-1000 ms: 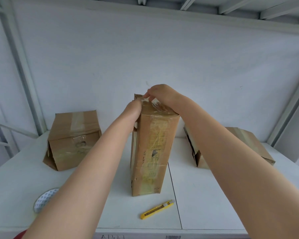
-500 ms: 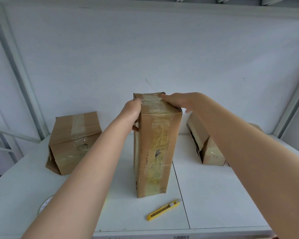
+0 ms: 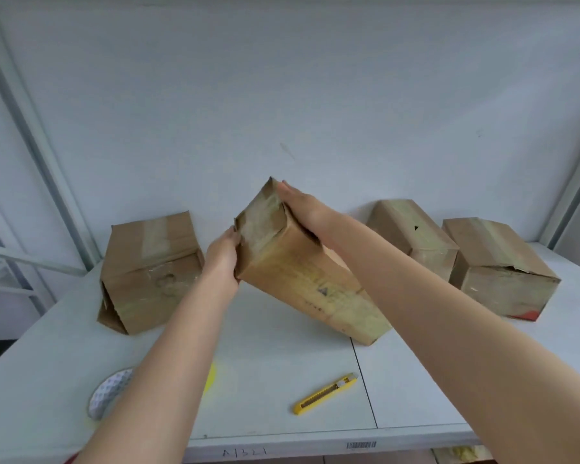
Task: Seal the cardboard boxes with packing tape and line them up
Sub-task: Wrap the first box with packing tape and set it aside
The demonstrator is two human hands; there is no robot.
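Note:
A tall cardboard box point(image 3: 308, 279) leans to the left in the middle of the white table point(image 3: 282, 380), its lower right corner resting on the surface. Its taped end faces up and left. My left hand point(image 3: 223, 259) grips the box's upper left edge. My right hand point(image 3: 303, 209) lies along the box's upper right edge, fingers flat on it. A roll of packing tape point(image 3: 106, 393) lies at the front left, partly hidden by my left forearm.
A taped box point(image 3: 148, 272) with an open flap stands at the left. Two more taped boxes point(image 3: 412, 236) point(image 3: 499, 269) lie at the back right. A yellow utility knife point(image 3: 325, 393) lies near the front edge. A white wall backs the table.
The tall box stood upright under both hands; now it is tipped over to the left, held at its top end. The view has shifted, showing a second box at the right.

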